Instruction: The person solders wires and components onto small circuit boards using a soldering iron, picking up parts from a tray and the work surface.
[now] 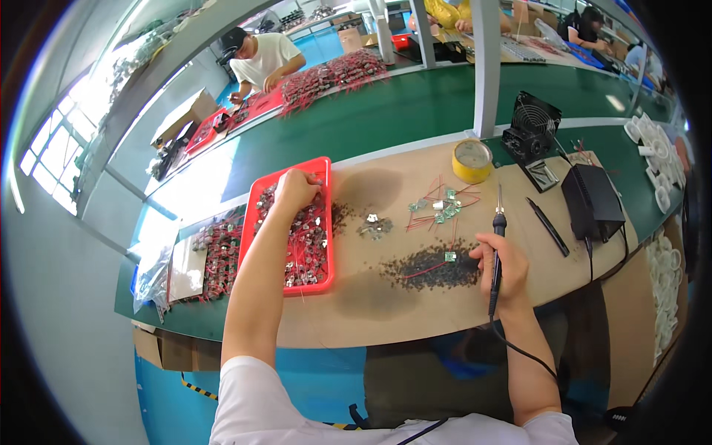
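We gripped the soldering iron (pixel 496 256) in our right fingers (pixel 487 239), green board (pixel 450 256) just leftward; left fingers (pixel 311 185), in red tray (pixel 329 252): grip indiscernible.

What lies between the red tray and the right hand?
The head view shows a spread of small dark pieces with a green board on it, nearer the right hand, and some silvery pieces nearer the red tray.

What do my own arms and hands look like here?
Your left sleeve and right sleeve are white, short and plain where visible, leaving both forearms bare. I see no glove, watch or bracelet on your left hand or right hand.
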Tool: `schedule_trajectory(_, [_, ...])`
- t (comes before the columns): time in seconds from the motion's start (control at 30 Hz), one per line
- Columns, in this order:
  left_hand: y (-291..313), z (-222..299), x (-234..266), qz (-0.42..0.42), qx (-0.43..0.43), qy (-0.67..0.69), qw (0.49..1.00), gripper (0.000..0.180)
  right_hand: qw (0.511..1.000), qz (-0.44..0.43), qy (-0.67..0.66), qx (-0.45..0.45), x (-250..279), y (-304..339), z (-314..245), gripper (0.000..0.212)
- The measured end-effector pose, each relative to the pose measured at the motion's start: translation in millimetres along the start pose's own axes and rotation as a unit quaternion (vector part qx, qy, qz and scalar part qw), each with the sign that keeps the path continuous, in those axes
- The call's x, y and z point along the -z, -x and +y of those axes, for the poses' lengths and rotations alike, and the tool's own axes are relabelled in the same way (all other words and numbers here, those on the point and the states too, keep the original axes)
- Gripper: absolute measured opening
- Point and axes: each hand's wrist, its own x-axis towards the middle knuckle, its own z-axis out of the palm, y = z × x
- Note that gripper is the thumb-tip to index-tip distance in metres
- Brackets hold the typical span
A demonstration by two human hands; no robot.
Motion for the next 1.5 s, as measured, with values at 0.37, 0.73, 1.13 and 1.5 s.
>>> schedule_trajectory(0.37, [2.5, -0.3, 29.8, 0.018, 0.036, 0.035, 0.999, 0.027, 1.000, 0.006, 0.003, 0.000, 6.6, -3.7, -1.1, 0.028])
schedule_trajectory(0.73, [10.4, 4.7, 43.1, 0.082, 0.051, 0.122, 0.988, 0.028, 1.000, 0.013, -0.003, 0.020, 11.3, 6.2, 13.5, 0.041])
schedule_trajectory(1.13, [67.2, 77.4, 63.6, 0.180, -0.040, 0.213, 0.960, 0.017, 0.998, 0.009, -0.045, 0.040, 7.9, 0.5, 3.4, 0.031])
schedule_trajectory(1.5, [163.9, 253.9, -25.7, -0.191, -0.085, 0.533, 0.820, 0.009, 0.989, 0.027, -0.136, -0.051, 7.0, -2.4, -5.4, 0.024])
